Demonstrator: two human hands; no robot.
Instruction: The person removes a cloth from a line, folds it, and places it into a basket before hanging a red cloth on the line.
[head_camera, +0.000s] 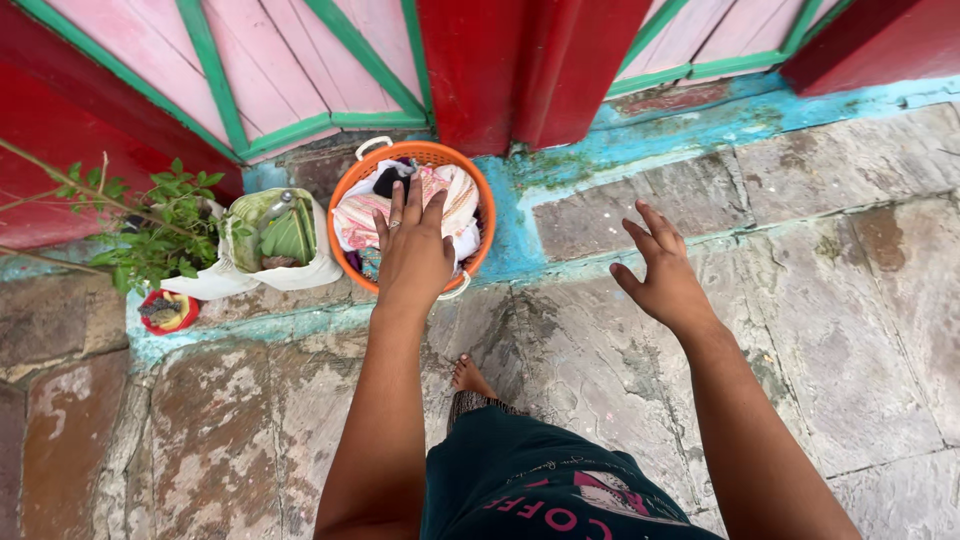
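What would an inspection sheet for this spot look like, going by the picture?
Surface: worn stone paving, with a blue-painted strip by the wall.
Job's things: orange basket of mixed cloths, on the ground by the red post.
Clutter: white bag with green contents; small red pot; leafy plant.
Grips: left hand spread open over the cloths; right hand open, holding nothing.
Cables: nothing seen.
Surroundings: pink doors with green trim; the person's bare foot.
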